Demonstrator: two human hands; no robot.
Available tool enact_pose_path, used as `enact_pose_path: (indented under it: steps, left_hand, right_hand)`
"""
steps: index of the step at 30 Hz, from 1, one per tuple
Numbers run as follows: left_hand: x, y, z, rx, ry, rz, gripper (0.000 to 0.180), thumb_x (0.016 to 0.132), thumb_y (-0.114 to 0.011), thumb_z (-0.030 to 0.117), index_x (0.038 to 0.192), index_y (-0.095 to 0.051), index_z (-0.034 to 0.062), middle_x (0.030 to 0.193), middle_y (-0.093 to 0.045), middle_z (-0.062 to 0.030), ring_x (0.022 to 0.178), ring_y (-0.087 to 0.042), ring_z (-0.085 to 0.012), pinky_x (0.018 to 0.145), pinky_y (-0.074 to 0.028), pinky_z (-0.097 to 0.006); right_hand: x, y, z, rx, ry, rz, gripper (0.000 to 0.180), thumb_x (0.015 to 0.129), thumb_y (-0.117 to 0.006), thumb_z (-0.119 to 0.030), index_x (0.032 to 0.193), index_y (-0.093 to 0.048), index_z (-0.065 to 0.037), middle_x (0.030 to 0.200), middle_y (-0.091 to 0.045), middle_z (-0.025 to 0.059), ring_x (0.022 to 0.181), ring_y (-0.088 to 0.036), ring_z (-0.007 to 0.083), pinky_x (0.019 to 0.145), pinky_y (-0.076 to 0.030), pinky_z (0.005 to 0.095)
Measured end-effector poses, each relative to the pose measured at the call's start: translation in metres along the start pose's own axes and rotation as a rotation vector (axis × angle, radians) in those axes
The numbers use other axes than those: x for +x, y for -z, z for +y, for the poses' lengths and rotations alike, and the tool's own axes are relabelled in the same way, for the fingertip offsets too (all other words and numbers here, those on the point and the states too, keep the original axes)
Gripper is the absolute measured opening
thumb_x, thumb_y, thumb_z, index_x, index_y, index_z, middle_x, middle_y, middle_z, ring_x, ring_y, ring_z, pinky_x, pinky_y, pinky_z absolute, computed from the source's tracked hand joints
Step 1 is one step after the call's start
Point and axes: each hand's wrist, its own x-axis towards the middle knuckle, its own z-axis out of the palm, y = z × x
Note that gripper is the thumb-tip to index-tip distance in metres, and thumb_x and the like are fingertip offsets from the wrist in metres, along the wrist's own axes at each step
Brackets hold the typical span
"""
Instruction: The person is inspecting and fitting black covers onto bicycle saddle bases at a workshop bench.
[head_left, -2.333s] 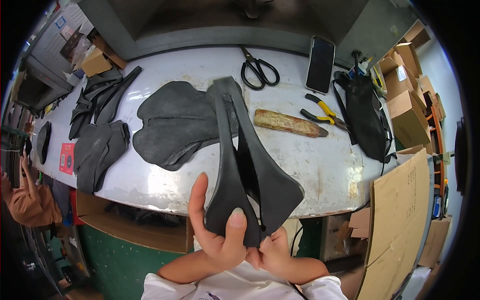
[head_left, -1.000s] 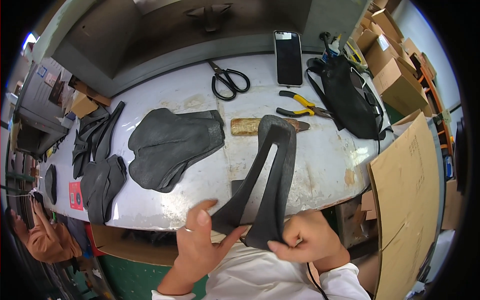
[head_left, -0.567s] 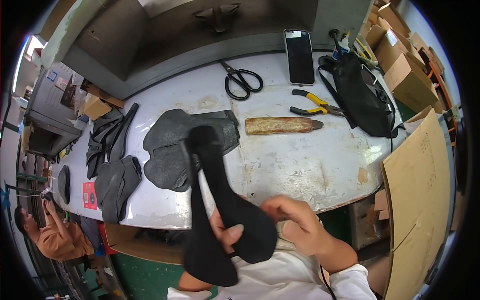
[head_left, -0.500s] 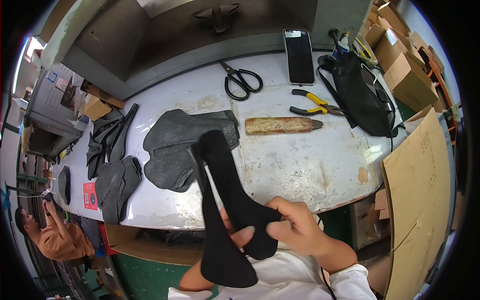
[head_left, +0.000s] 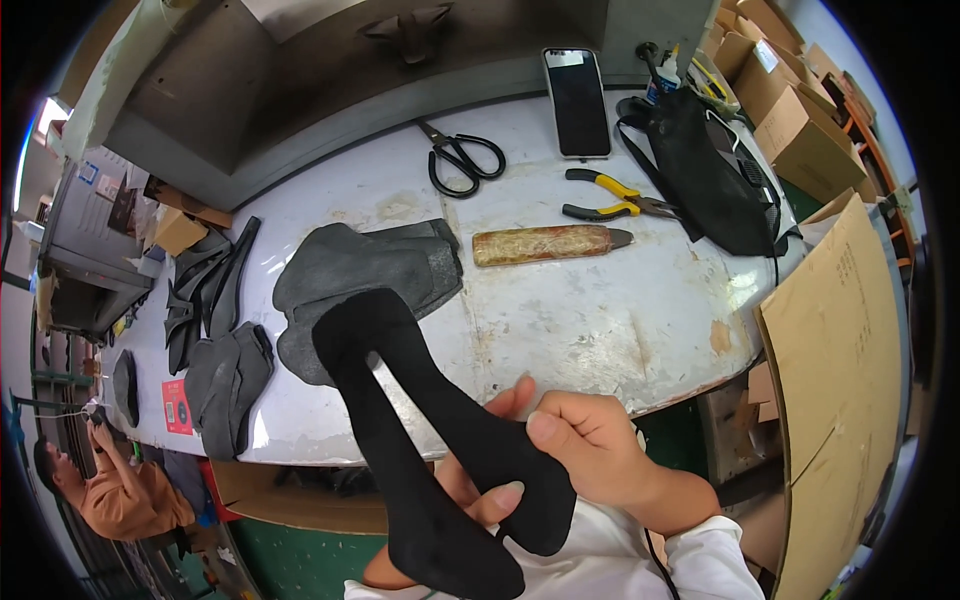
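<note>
A soft black U-shaped piece (head_left: 455, 410), which looks like a shoe upper, is held up in front of me over the bench's near edge. Its two wide ends point toward me, with a narrow slot between the legs. My left hand (head_left: 480, 495) grips the piece from beneath, thumb on top near the wide ends and part of its fingers hidden. My right hand (head_left: 595, 450) pinches the right leg's outer edge, thumb on top. Beyond the piece lies a stack of dark grey flat pieces (head_left: 350, 265), partly covered by it.
Black-handled scissors (head_left: 465, 160), yellow-and-black pliers (head_left: 620, 200), a tape-wrapped tool (head_left: 545, 245), a phone (head_left: 580, 105) and a black bag (head_left: 710, 180) lie farther back. More dark pieces (head_left: 230, 385) sit left. Cardboard (head_left: 840, 380) stands right; another person (head_left: 130, 490) is far left.
The black piece has tilted flatter and its joined end has swung left and nearer, opening its slot to view. My right hand has turned, its thumb now on the edge.
</note>
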Motion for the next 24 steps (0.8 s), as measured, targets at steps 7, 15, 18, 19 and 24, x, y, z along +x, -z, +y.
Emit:
enact_pose_path:
  steps: [7,15,18,19,24]
  left_hand:
    - [-0.009,0.042,-0.009,0.610,0.140,-0.071,0.044,0.092,-0.060,0.027,0.125,-0.052,-0.0014,0.109,-0.059,-0.0113,0.098,-0.057,-0.0186,0.084,-0.046,-0.033]
    - [-0.004,0.010,0.020,0.514,-0.005,-0.074,0.049,0.092,-0.061,0.018,0.132,-0.044,-0.0050,0.104,-0.059,-0.0109,0.090,-0.055,-0.0166,0.078,-0.044,-0.031]
    - [-0.009,-0.004,0.034,0.280,0.193,0.025,0.054,0.091,-0.063,0.017,0.135,-0.041,-0.0060,0.098,-0.060,-0.0098,0.084,-0.055,-0.0152,0.073,-0.044,-0.030]
    - [-0.011,-0.007,0.037,0.201,0.258,0.058,0.056,0.091,-0.063,0.016,0.136,-0.039,-0.0063,0.095,-0.060,-0.0094,0.082,-0.055,-0.0148,0.072,-0.045,-0.030]
    - [-0.009,0.030,0.008,0.315,0.207,-0.046,0.080,0.086,-0.072,0.012,0.143,-0.021,-0.0107,0.063,-0.048,-0.0025,0.054,-0.042,-0.0092,0.051,-0.036,-0.026]
  right_hand:
    - [0.003,0.006,-0.013,-0.254,0.023,-0.045,0.026,0.100,-0.057,-0.020,0.083,-0.061,-0.001,0.064,-0.057,-0.0005,0.060,-0.048,0.0033,0.052,-0.040,0.0226]
    - [0.010,0.001,0.012,-0.187,-0.018,-0.161,0.027,0.101,-0.055,-0.020,0.084,-0.063,-0.001,0.065,-0.059,0.0017,0.060,-0.050,0.0058,0.054,-0.041,0.0242]
    - [0.001,-0.007,0.023,0.092,-0.046,-0.147,0.026,0.102,-0.053,-0.021,0.085,-0.060,-0.002,0.068,-0.057,0.0005,0.063,-0.048,0.0066,0.056,-0.040,0.0234]
    - [0.000,-0.005,0.024,0.138,-0.080,-0.157,0.027,0.101,-0.054,-0.023,0.086,-0.059,-0.002,0.072,-0.057,-0.0007,0.065,-0.048,0.0064,0.058,-0.040,0.0223]
    - [0.008,0.008,0.014,0.397,-0.201,-0.049,0.028,0.097,-0.062,-0.024,0.081,-0.058,-0.001,0.069,-0.057,-0.0004,0.062,-0.049,0.0060,0.055,-0.039,0.0222]
